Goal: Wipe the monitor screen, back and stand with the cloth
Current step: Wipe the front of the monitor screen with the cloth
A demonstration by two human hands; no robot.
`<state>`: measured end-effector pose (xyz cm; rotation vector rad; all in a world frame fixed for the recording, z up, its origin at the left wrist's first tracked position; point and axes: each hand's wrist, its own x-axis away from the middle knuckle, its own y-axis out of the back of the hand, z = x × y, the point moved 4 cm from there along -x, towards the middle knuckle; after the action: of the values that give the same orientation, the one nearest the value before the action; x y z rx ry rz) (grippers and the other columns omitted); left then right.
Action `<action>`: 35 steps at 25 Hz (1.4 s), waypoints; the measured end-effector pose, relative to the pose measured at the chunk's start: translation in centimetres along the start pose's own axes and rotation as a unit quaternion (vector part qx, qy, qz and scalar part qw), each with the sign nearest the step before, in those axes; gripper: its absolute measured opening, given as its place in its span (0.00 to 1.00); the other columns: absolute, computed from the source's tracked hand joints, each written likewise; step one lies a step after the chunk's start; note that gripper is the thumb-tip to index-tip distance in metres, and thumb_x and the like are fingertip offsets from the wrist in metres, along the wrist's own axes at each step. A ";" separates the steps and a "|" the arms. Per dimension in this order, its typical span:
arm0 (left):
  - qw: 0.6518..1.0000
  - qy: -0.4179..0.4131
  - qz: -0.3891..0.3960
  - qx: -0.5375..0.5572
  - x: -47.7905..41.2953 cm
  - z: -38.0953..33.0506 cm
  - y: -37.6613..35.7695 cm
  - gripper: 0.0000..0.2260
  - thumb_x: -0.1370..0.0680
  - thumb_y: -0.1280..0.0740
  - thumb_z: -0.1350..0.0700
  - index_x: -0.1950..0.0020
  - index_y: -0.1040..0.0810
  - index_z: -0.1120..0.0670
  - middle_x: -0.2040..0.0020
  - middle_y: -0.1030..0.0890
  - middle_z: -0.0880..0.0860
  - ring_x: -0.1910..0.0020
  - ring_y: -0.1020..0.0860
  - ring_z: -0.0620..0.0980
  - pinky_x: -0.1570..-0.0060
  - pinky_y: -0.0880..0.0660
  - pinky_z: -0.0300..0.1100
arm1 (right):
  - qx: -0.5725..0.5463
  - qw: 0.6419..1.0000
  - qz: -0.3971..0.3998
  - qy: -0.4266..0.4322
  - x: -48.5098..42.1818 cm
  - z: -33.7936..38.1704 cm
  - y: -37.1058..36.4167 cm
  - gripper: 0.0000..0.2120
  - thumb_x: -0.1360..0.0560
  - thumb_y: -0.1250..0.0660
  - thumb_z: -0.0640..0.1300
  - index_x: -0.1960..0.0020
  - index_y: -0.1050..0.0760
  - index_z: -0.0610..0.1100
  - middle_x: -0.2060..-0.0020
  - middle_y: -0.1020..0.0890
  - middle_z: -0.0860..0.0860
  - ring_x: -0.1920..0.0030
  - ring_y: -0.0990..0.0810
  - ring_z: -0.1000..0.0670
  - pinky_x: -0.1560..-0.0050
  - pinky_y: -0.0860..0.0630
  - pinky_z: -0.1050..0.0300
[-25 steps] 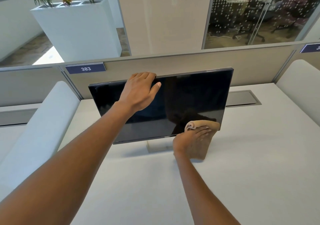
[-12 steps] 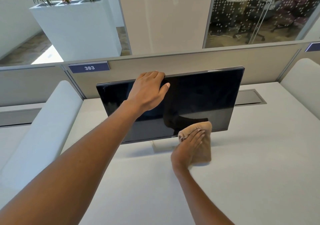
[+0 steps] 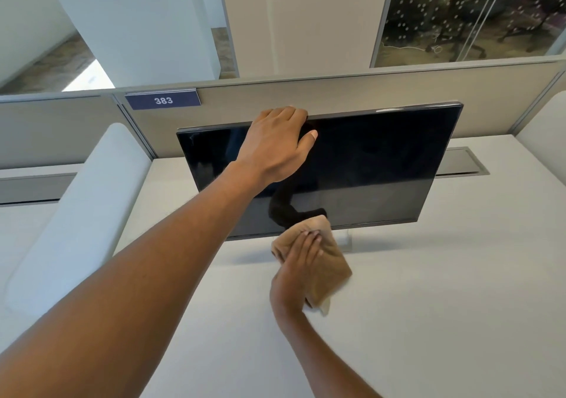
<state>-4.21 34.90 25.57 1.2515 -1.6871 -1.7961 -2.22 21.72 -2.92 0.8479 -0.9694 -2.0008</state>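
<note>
**Tan cloth pressed at the foot of the black screen**

Tan cloth [image 3: 332,263] lies under my right hand [image 3: 294,278]. My fingers [image 3: 309,241] are straight and close together on top of it, pressing it against the bottom edge of the monitor [image 3: 367,165], right where the pale stand [image 3: 347,240] meets the panel. My thumb is out of sight beneath the fabric. One fold bunches up at the left side of my hand, and a loose corner hangs down past my wrist towards the desk [image 3: 428,305].

My left hand [image 3: 275,143] grips the monitor's top edge, left of its middle. Its fingers curl over to the back and the thumb lies on the glass at the front. The screen is dark and glossy, leans back a little, and shows the shadowy reflection of my arm.

The monitor stands on the white desk, near its far edge. Just behind it runs a grey partition [image 3: 367,94] carrying a blue plate marked 383 [image 3: 163,100] at its upper left. A grey cable hatch [image 3: 459,162] is set into the desk to the right of the screen. Padded white dividers [image 3: 76,214] flank the desk on both sides. Beyond the partition are a tall white planter [image 3: 137,24] and a dotted glass wall [image 3: 459,15] with office chairs behind it.
</note>
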 end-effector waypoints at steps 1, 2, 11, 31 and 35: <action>1.000 -0.003 0.002 0.001 0.0 0.0 0.0 0.20 0.15 0.45 0.43 0.36 0.24 0.55 0.42 0.18 0.52 0.41 0.22 0.54 0.32 0.32 0.49 | -0.005 1.000 0.010 0.015 0.6 0.5 -0.2 0.45 0.28 0.33 0.26 0.17 0.52 0.32 0.18 0.45 0.32 0.19 0.42 0.33 0.22 0.35 0.38; 1.000 -0.005 0.003 0.002 0.0 0.1 0.1 0.20 0.14 0.45 0.43 0.35 0.24 0.55 0.40 0.18 0.53 0.39 0.22 0.54 0.31 0.32 0.50 | -0.006 0.999 0.020 0.028 0.9 0.5 -0.3 0.44 0.27 0.33 0.26 0.17 0.52 0.32 0.18 0.46 0.33 0.18 0.43 0.33 0.22 0.36 0.38; 0.996 -0.001 -0.044 -0.082 3.0 3.0 0.7 0.26 0.14 0.48 0.41 0.22 0.33 0.54 0.24 0.27 0.54 0.26 0.29 0.56 0.23 0.38 0.57 | 0.013 0.999 -0.039 0.005 -2.4 -5.0 3.6 0.46 0.28 0.33 0.26 0.17 0.55 0.33 0.17 0.49 0.35 0.16 0.49 0.36 0.20 0.41 0.37; 0.991 0.070 -0.115 0.012 8.6 12.0 1.6 0.20 0.16 0.39 0.48 0.25 0.29 0.54 0.26 0.26 0.53 0.17 0.43 0.55 0.17 0.54 0.54 | 0.097 0.985 0.050 0.135 6.6 8.8 -3.5 0.36 0.20 0.41 0.40 0.16 0.52 0.34 0.18 0.47 0.33 0.18 0.44 0.32 0.19 0.47 0.33; 0.994 0.062 -0.093 -0.016 8.4 12.1 2.0 0.22 0.15 0.43 0.45 0.23 0.31 0.54 0.26 0.27 0.53 0.18 0.40 0.55 0.17 0.54 0.56 | 0.043 0.981 0.064 0.179 7.6 10.7 -2.9 0.40 0.23 0.35 0.39 0.16 0.49 0.35 0.18 0.43 0.36 0.19 0.39 0.35 0.22 0.35 0.37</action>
<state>-18.90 35.27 23.18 1.5167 -1.5117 -1.7997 -15.55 20.35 -1.79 1.1172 -0.8805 -1.6349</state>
